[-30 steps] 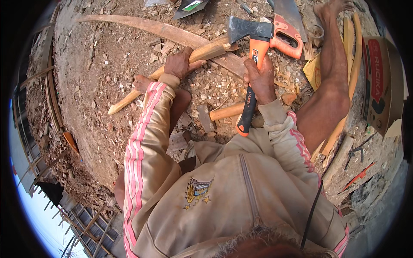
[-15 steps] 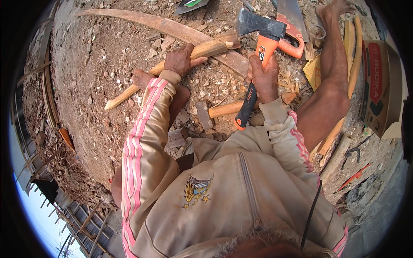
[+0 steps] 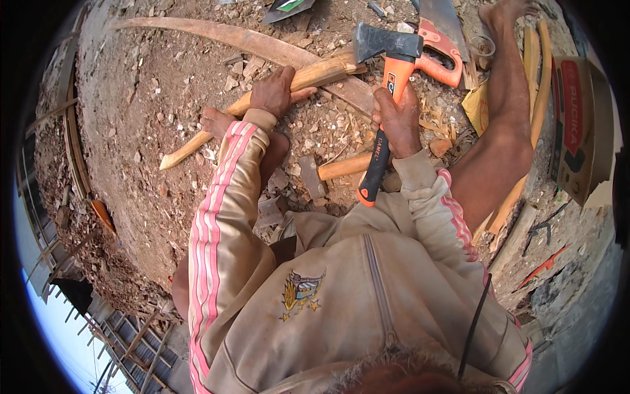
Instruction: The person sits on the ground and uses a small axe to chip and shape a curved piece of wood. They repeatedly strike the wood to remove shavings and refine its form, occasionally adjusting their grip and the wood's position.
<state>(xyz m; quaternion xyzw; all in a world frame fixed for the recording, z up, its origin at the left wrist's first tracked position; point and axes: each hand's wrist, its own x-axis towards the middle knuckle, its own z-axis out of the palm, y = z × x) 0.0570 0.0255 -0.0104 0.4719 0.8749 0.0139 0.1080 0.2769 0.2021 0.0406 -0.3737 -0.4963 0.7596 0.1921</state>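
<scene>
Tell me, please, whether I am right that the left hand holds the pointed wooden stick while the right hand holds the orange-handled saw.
Not quite: the head view shows the right hand holding an orange-and-black axe, not the orange-handled saw, which lies on the ground. The left hand does hold the pointed wooden stick.

White lettering [image 3: 569, 118] shows on the cardboard box [image 3: 584, 134] and, seemingly, the axe handle [image 3: 378, 159].

Open ground [image 3: 125, 190] I could cross left of the stick [image 3: 321, 73], a stony gap for me between stick and hammer [image 3: 341, 167], plank [image 3: 256, 43] barring the way beyond, axe [image 3: 396, 71] overlapping the saw [image 3: 438, 43] from my view, bent leg [image 3: 499, 144] blocking the right.
</scene>
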